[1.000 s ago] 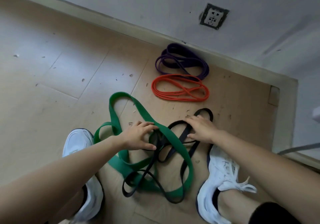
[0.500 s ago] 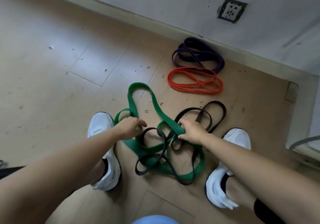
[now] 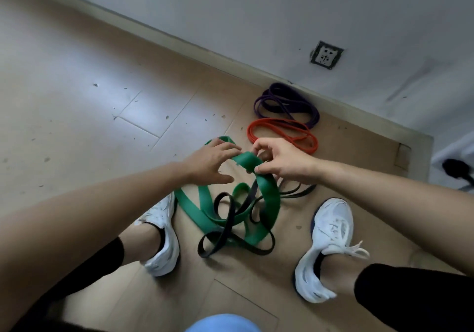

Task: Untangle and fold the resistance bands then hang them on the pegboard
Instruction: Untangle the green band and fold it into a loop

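Two bands lie tangled on the floor [image 3: 107,131]: green band [image 3: 269,198], black band [image 3: 223,229]. Right hand [image 3: 284,162] pinches a raised green loop. Left hand [image 3: 209,163] hovers beside it, fingers spread, holding nothing. Best approach: raise the green slowly so the black slides off, no yanking.

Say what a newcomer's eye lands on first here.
The green band, tangled with a black band on the floor between two white shoes, draws the eye first; the right hand pinches a raised loop of it while the left hand spreads open beside. Beyond, a folded orange band and purple band lie by the wall.
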